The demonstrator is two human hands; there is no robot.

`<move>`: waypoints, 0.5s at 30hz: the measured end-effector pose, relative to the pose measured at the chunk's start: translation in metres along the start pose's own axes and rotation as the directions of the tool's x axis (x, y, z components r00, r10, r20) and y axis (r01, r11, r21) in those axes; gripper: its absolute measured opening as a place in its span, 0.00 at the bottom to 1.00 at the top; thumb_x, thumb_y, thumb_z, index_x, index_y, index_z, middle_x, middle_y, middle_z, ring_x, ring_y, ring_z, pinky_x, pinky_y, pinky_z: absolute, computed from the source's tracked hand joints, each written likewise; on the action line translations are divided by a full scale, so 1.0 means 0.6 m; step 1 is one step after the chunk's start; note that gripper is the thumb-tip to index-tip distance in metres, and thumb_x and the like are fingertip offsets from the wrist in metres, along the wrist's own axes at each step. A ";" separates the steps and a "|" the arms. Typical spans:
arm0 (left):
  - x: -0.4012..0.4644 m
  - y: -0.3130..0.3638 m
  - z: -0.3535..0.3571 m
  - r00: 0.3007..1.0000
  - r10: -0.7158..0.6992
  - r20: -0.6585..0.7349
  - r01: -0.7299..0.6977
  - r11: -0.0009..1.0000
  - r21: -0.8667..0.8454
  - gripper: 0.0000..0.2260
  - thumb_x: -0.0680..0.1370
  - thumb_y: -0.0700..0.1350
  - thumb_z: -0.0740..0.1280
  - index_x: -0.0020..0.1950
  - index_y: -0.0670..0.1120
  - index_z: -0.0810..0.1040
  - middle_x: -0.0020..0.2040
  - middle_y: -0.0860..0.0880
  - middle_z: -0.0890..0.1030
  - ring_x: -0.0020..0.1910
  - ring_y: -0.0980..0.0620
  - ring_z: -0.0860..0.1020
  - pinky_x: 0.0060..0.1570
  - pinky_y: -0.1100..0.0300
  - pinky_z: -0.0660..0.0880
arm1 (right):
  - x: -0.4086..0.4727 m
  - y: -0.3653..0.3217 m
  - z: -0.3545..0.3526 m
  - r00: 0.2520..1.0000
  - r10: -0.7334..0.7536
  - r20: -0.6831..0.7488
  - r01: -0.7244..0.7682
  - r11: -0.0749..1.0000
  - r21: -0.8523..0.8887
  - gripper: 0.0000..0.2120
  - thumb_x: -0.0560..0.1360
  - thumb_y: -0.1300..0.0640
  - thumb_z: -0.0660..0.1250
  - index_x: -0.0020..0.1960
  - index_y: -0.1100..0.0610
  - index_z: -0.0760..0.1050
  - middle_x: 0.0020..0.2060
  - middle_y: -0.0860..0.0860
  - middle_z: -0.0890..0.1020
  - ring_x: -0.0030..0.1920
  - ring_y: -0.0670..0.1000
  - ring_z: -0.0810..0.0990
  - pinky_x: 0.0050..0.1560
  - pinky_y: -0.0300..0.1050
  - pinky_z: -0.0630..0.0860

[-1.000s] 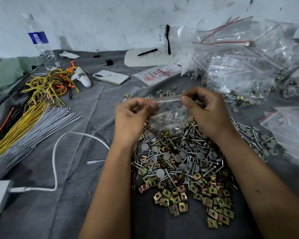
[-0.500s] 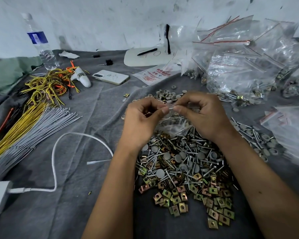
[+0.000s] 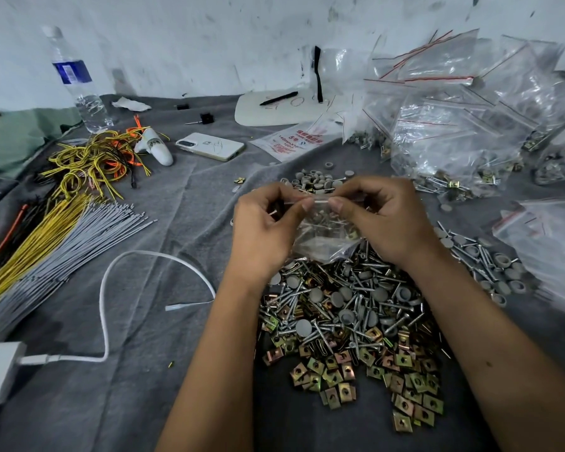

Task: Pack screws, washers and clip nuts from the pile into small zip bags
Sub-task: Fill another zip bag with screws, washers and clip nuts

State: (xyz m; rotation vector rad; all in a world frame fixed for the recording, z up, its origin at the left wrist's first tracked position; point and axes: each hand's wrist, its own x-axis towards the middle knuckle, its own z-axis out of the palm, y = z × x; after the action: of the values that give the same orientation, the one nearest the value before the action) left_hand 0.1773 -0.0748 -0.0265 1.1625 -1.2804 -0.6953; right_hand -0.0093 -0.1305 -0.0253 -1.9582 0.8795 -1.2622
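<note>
1. Clip nuts [image 3: 366, 370] are spread nearest the body, at the near edge of the pile [image 3: 346, 308]; screws and grey washers are heaped just beyond, w/in easy reach.
2. Zip bag [image 3: 323, 233] is held over the pile's far edge, prob. so dropped parts fall back onto it. Screws are visible inside.
3. Left hand [image 3: 265, 230] and right hand [image 3: 385, 220]: fingers curled, thumb and forefinger of each pinched on the bag's top strip, tips nearly meeting; seal judged to be pressed closed.
4. Filled bags [image 3: 454, 125] are stacked far right, apart from loose stock.
</note>
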 end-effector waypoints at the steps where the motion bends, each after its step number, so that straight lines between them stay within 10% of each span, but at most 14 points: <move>1: -0.001 0.000 0.001 1.000 -0.008 0.010 0.008 1.000 -0.010 0.05 0.78 0.37 0.74 0.45 0.46 0.83 0.43 0.44 0.86 0.44 0.41 0.86 0.47 0.40 0.84 | 0.001 0.001 -0.001 1.000 -0.003 -0.005 0.003 1.000 0.001 0.08 0.74 0.57 0.77 0.48 0.44 0.84 0.42 0.44 0.86 0.45 0.50 0.85 0.46 0.51 0.83; 6: -0.005 0.001 0.006 0.997 0.044 0.062 -0.047 0.997 0.057 0.02 0.77 0.39 0.76 0.45 0.43 0.85 0.40 0.47 0.86 0.40 0.44 0.85 0.43 0.41 0.83 | 0.001 -0.004 0.001 0.998 -0.034 0.050 0.036 0.999 -0.040 0.09 0.73 0.59 0.77 0.47 0.45 0.83 0.41 0.41 0.85 0.42 0.43 0.84 0.41 0.34 0.78; 15: -0.003 -0.005 0.007 0.999 0.031 0.023 -0.031 0.999 0.012 0.05 0.77 0.39 0.76 0.45 0.47 0.83 0.40 0.49 0.86 0.40 0.46 0.85 0.41 0.49 0.83 | -0.001 0.004 0.000 0.999 0.030 -0.028 -0.028 0.998 0.057 0.07 0.74 0.56 0.77 0.48 0.46 0.85 0.41 0.45 0.87 0.42 0.47 0.86 0.41 0.42 0.81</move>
State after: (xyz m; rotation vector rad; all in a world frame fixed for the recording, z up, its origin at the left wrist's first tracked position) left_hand 0.1736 -0.0750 -0.0303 1.1449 -1.3210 -0.6807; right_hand -0.0101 -0.1313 -0.0273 -1.8806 0.8737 -1.2878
